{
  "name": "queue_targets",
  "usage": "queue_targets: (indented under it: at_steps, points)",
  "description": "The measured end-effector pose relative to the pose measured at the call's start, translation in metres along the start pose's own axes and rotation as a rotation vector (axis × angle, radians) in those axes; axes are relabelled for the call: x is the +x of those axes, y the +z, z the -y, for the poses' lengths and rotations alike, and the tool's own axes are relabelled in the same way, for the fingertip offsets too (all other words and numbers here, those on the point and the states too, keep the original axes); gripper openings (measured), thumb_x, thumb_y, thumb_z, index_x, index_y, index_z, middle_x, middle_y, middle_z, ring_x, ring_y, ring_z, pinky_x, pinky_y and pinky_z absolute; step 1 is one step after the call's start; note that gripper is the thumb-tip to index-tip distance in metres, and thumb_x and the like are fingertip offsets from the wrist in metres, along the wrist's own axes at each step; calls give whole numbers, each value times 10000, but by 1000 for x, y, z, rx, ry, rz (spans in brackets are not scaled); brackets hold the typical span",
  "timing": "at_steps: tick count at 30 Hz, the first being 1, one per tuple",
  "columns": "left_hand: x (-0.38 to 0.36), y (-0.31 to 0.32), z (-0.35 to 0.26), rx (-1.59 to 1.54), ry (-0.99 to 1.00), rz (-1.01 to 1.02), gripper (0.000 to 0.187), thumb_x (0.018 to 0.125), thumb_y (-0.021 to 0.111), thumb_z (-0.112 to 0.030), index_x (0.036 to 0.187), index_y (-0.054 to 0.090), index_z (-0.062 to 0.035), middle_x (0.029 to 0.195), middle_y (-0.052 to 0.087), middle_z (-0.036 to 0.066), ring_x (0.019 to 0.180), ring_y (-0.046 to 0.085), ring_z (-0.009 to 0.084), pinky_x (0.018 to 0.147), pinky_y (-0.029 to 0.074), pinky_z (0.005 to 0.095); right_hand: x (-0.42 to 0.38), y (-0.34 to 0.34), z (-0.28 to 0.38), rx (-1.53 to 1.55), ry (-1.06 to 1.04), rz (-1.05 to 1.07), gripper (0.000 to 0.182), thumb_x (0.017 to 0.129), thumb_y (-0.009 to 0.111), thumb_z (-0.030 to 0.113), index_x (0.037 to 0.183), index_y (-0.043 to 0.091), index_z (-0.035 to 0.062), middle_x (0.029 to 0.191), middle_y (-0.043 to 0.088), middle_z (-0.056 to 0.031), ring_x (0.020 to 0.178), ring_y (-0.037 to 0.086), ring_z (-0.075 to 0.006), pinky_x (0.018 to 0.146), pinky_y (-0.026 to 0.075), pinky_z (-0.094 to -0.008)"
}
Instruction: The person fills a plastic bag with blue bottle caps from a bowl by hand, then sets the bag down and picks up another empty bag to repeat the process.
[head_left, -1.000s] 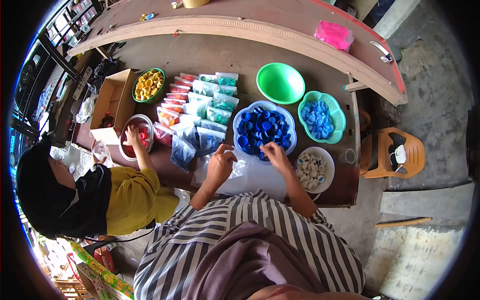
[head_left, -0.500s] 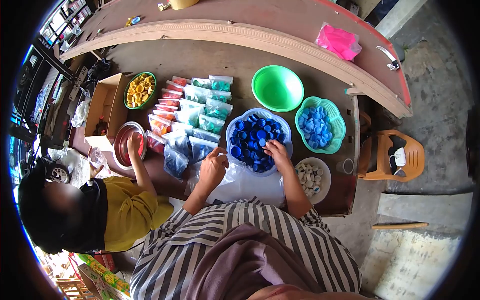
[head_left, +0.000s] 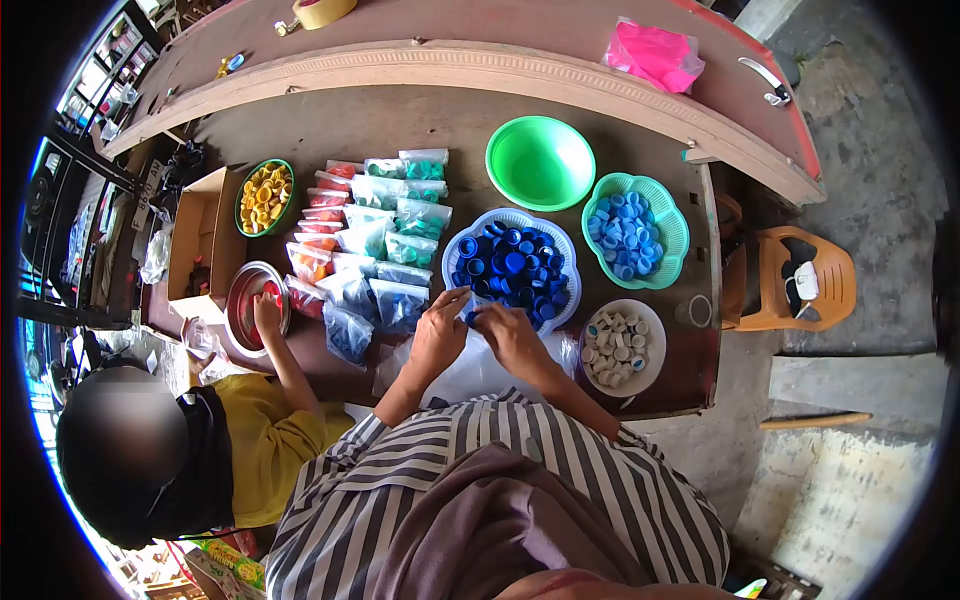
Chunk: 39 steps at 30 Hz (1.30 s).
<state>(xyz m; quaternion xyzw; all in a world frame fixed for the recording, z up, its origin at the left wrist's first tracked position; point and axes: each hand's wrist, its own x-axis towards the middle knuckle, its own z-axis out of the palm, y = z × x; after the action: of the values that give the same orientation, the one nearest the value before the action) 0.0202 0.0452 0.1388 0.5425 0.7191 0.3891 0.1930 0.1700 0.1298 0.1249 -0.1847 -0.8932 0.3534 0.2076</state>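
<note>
At the near rim of the blue basket (head_left: 452, 245) of dark blue bottle caps (head_left: 513, 262), my two hands are close together. My left hand (head_left: 438, 335) is closed on the edge of a small clear plastic bag (head_left: 470, 303). Right beside it, my right hand (head_left: 512, 342) pinches a dark blue cap at the bag's mouth, its fingers partly hiding it. Below my wrists lies a sheet of clear plastic (head_left: 455, 376). Rows of filled packets (head_left: 400, 303), with blue, teal, orange and red contents, lie to the left.
Around the blue basket stand a green bowl (head_left: 540, 125), a teal basket (head_left: 677, 245) of light blue caps and a white bowl (head_left: 655, 350) of white caps. A co-worker's hand (head_left: 267, 310) is in a metal bowl (head_left: 240, 335) at left, near a cardboard box (head_left: 200, 235).
My right hand has left the caps in the basket and moved left to meet my left hand, bringing a blue cap to the bag. The camera view has shifted slightly.
</note>
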Motion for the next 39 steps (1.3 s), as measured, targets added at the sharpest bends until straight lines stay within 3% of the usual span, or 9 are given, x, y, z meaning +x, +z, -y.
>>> queue_targets:
  at_steps: [7,11,19,21,25,28,31,37,39]
  points:
    - [-18,3,4,19,-27,12,482,684,516,51,1152,625,4,1193,612,168,1059,609,339,906,493,387,-2,11,-18,282,66,-212,185,845,657,62,1030,660,54,999,614,-103,806,623,-226,662,481,-303]
    - [-25,-7,4,10,-6,2,487,686,528,54,1159,626,-4,1196,615,143,771,659,259,714,521,319,1,18,-74,113,277,-395,71,853,645,88,910,632,47,899,590,-116,784,600,-280,679,485,-363]
    - [-43,-22,6,44,40,-69,502,688,548,38,1185,603,0,1233,595,140,682,645,226,669,515,309,7,36,-115,-120,214,-231,146,859,645,161,940,623,41,879,613,-85,802,610,-277,754,486,-375]
    - [-47,-23,8,83,113,-101,502,687,551,34,1186,599,8,1232,592,151,704,664,229,677,530,320,6,27,-104,778,686,-235,149,919,602,191,971,630,55,906,613,-19,850,616,-157,752,483,-288]
    - [-47,-23,4,47,69,-63,498,693,542,37,1187,598,11,1237,587,154,705,676,222,648,544,320,-8,9,-68,1134,637,-266,170,956,561,211,1058,607,83,944,606,15,897,600,-84,752,468,-222]
    - [-43,-20,2,11,63,-54,495,700,530,42,1189,598,11,1240,585,150,656,666,214,600,547,307,-16,13,-24,668,395,-386,137,947,562,159,1007,584,38,924,580,-2,861,583,-126,756,458,-265]
    - [-40,-21,-9,-75,-6,-37,454,691,559,9,1142,612,11,1193,596,170,1051,601,345,902,486,382,-17,12,30,113,-126,-523,113,860,596,46,970,581,27,949,575,-81,904,563,-262,797,439,-329]
    - [-45,-13,-6,-109,12,20,424,697,542,21,1113,621,30,1170,608,180,1039,607,347,902,485,382,-33,33,27,-243,10,-152,181,842,636,138,1021,658,126,1182,515,-81,1090,477,-306,913,379,-452]
    - [-47,-11,6,-13,128,-19,463,702,531,57,1157,611,36,1226,587,154,624,653,202,565,534,296,-34,28,29,-282,105,-42,121,835,648,149,945,666,104,1183,512,-79,1098,475,-299,899,385,-441]
